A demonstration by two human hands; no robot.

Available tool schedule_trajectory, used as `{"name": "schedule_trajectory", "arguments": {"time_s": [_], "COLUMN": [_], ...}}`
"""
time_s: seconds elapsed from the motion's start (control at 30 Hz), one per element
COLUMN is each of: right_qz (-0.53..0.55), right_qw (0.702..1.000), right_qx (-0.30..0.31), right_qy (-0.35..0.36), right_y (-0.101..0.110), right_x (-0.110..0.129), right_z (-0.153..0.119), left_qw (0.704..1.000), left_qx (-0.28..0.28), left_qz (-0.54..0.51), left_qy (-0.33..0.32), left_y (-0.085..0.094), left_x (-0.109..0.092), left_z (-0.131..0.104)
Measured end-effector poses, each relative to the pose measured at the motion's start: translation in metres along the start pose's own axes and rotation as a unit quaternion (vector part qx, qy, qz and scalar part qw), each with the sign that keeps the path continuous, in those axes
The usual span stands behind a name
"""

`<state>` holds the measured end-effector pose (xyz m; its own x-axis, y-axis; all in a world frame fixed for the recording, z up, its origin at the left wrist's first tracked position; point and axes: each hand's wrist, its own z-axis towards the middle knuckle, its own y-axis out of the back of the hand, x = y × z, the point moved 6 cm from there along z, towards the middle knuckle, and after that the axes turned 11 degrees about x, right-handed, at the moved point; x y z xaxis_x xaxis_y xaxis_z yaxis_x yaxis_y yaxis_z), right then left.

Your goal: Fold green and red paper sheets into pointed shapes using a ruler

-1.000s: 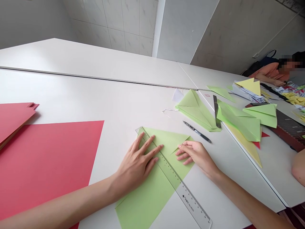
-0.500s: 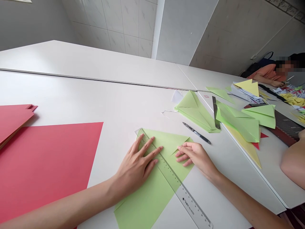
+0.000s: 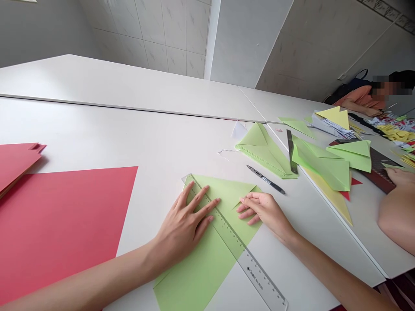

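A sheet of green paper [image 3: 188,276] with folded edges lies on the white table in front of me. Across it runs a clear plastic ruler [image 3: 241,246], set diagonally, its lower end beyond the paper. My left hand [image 3: 189,214] presses flat on ruler and paper, fingers spread. At the paper's right side, my right hand [image 3: 261,211] pinches the edge of a folded flap between thumb and forefinger; the other fingers curl loosely below. A black pen [image 3: 266,179] rests just beyond my right hand.
A large red sheet [image 3: 68,224] and a red paper stack [image 3: 17,166] lie left. Folded green papers [image 3: 264,151] and a dark ruler [image 3: 292,151] are at the back right. A co-worker's arm [image 3: 397,216] reaches in at right; another person [image 3: 363,101] sits farther off.
My hands, the ruler and the green paper keep their places, while the view shifts slightly. At the right edge, the co-worker's hand has come further into view with a piece of green paper.
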<state>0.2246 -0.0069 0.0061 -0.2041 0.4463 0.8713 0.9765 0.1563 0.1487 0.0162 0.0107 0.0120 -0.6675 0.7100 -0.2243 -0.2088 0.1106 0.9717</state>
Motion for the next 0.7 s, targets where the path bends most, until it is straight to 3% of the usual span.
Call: {"name": "schedule_trajectory", "arguments": {"time_s": [0.7], "right_qz": [0.003], "right_qw": [1.0], "right_qx": [0.004], "right_qy": [-0.003], "right_y": [0.0025], "right_x": [-0.0086], "right_z": [0.0061], "left_qw": [1.0], "left_qx": [-0.01], "left_qz": [0.009], "left_qy": [-0.004], "left_y": [0.0012], "left_x": [0.0007], "left_z": [-0.0007]}}
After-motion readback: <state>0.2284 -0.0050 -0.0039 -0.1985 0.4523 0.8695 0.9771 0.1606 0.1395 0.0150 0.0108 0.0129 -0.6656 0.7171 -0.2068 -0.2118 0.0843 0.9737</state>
